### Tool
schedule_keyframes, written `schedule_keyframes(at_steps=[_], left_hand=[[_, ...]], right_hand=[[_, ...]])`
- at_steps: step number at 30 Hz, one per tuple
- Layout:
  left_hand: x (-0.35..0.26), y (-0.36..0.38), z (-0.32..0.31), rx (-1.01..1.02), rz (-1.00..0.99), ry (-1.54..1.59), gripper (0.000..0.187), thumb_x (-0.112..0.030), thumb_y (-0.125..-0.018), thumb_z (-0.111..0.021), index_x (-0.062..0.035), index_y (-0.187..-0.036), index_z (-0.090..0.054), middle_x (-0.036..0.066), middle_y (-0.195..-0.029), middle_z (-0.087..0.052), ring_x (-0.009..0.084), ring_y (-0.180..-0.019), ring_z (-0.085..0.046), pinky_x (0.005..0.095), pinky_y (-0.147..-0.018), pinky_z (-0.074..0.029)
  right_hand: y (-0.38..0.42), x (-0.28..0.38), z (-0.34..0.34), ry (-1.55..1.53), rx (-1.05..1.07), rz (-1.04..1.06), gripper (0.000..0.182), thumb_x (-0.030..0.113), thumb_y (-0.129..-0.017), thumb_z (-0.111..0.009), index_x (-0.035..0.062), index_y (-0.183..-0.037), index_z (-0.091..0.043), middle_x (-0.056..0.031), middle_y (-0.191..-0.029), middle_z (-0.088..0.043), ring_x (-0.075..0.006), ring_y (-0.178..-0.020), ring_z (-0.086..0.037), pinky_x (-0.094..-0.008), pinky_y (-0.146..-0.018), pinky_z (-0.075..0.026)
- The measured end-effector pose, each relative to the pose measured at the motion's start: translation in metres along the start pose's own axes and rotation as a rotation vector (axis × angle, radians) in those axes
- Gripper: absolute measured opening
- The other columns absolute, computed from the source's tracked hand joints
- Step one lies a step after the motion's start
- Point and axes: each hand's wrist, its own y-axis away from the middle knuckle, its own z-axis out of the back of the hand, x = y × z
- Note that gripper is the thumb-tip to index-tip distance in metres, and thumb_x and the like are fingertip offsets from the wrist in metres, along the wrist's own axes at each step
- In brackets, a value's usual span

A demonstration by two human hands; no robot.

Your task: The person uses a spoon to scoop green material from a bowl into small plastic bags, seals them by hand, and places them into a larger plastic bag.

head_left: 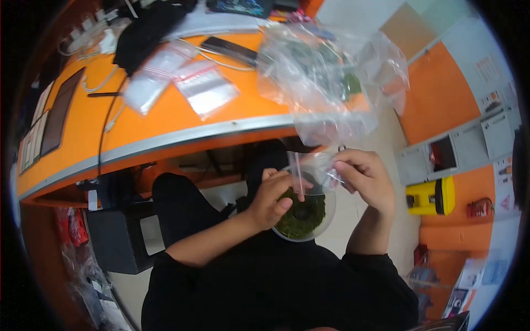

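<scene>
A small clear zip bag (pixel 316 165) with a pinkish seal stripe is held up in front of me. My right hand (pixel 367 179) pinches its right end between thumb and fingers. At the striped end is my left hand (pixel 270 199), fingers stretched out and overlapping the bag, its thumb apart from them. Below both hands, a clear round bowl (pixel 329 223) rests close to my lap. Chopped-looking dark green leafy material (pixel 301 219) fills it, partly hidden by the left hand and the bag.
On the orange table (pixel 165 129) lie stacks of clear zip bags (pixel 207 88), a dark flat device (pixel 229 51) and cables. A large crinkled plastic bag (pixel 331 71) with green contents overhangs its edge. A yellow case (pixel 430 197) and fire extinguisher (pixel 479 207) are at right.
</scene>
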Motion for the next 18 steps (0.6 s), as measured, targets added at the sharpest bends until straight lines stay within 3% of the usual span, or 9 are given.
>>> schedule_keyframes(at_steps=[1, 4, 5, 8, 10, 11, 13, 16, 18], left_hand=[[0.003, 0.001, -0.002, 0.016, 0.015, 0.025, 0.033, -0.037, -0.090, -0.052, -0.0105, -0.106, -0.062, -0.001, -0.081, -0.061, 0.0163, -0.084, -0.056, 0.0352, -0.081, -0.028], [0.004, 0.000, -0.008, -0.003, -0.007, -0.141, 0.019, -0.023, -0.090, -0.057, -0.0104, -0.078, -0.064, 0.001, -0.074, -0.060, 0.0174, -0.077, -0.053, 0.0334, -0.076, -0.028], [0.006, 0.000, -0.009, 0.004, -0.001, -0.135, 0.019, -0.023, -0.090, -0.057, -0.0104, -0.078, -0.064, 0.001, -0.074, -0.060, 0.0174, -0.077, -0.053, 0.0334, -0.076, -0.028], [0.008, -0.001, -0.006, 0.052, -0.005, -0.133, 0.022, -0.027, -0.087, -0.063, -0.0105, -0.073, -0.064, 0.001, -0.072, -0.059, 0.0180, -0.072, -0.051, 0.0345, -0.073, -0.028], [0.006, -0.001, -0.007, 0.027, -0.035, -0.220, 0.025, -0.028, -0.082, -0.069, -0.0108, -0.065, -0.061, 0.002, -0.068, -0.056, 0.0188, -0.069, -0.050, 0.0349, -0.072, -0.028], [0.005, -0.003, -0.007, 0.018, -0.044, -0.240, 0.025, -0.028, -0.082, -0.069, -0.0108, -0.065, -0.061, 0.002, -0.068, -0.056, 0.0188, -0.069, -0.050, 0.0349, -0.072, -0.028], [0.001, -0.005, -0.010, -0.012, -0.102, -0.302, 0.027, -0.025, -0.078, -0.073, -0.0115, -0.060, -0.058, 0.000, -0.065, -0.053, 0.0188, -0.066, -0.049, 0.0353, -0.071, -0.028], [0.006, -0.002, -0.012, 0.070, -0.095, -0.398, 0.024, -0.024, -0.077, -0.073, -0.0129, -0.063, -0.058, -0.002, -0.064, -0.053, 0.0174, -0.066, -0.050, 0.0358, -0.071, -0.028], [0.002, -0.003, -0.012, 0.112, -0.069, -0.414, 0.019, -0.023, -0.079, -0.071, -0.0135, -0.067, -0.060, -0.002, -0.065, -0.055, 0.0168, -0.068, -0.051, 0.0361, -0.072, -0.028]], right_hand=[[0.002, -0.012, 0.000, -0.005, -0.017, -0.028, 0.016, 0.009, -0.092, -0.057, -0.0023, -0.096, -0.066, -0.0004, -0.065, -0.061, -0.0039, -0.053, -0.048, -0.0198, -0.047, -0.036], [0.005, -0.039, 0.000, 0.012, 0.079, -0.176, 0.015, 0.009, -0.090, -0.058, -0.0011, -0.095, -0.067, -0.0010, -0.071, -0.060, -0.0052, -0.060, -0.051, -0.0217, -0.051, -0.039], [0.005, -0.048, 0.000, 0.007, 0.074, -0.185, 0.015, 0.009, -0.090, -0.058, -0.0011, -0.095, -0.067, -0.0010, -0.071, -0.060, -0.0052, -0.060, -0.051, -0.0217, -0.051, -0.039], [0.003, -0.060, -0.004, -0.027, 0.016, -0.088, 0.013, 0.012, -0.091, -0.060, 0.0001, -0.090, -0.064, 0.0014, -0.068, -0.057, -0.0037, -0.056, -0.045, -0.0186, -0.050, -0.033], [0.001, -0.056, -0.012, 0.324, -0.331, 0.211, 0.011, 0.012, -0.084, -0.065, 0.0011, -0.084, -0.062, -0.0027, -0.067, -0.057, -0.0120, -0.063, -0.055, -0.0270, -0.056, -0.043], [0.003, -0.053, -0.011, 0.320, -0.324, 0.234, 0.011, 0.012, -0.084, -0.065, 0.0011, -0.084, -0.062, -0.0027, -0.067, -0.057, -0.0120, -0.063, -0.055, -0.0270, -0.056, -0.043], [0.012, -0.047, -0.009, 0.262, 0.097, 0.168, 0.017, 0.016, -0.082, -0.068, 0.0021, -0.081, -0.057, -0.0063, -0.066, -0.054, -0.0179, -0.061, -0.056, -0.0294, -0.057, -0.043], [0.008, -0.030, -0.022, 0.393, 0.321, 0.081, 0.018, 0.017, -0.085, -0.064, 0.0020, -0.081, -0.055, -0.0102, -0.068, -0.053, -0.0249, -0.064, -0.058, -0.0334, -0.060, -0.045], [0.006, -0.042, -0.026, 0.407, 0.313, 0.198, 0.018, 0.016, -0.086, -0.063, 0.0017, -0.080, -0.054, -0.0109, -0.069, -0.054, -0.0274, -0.065, -0.058, -0.0352, -0.062, -0.046]])
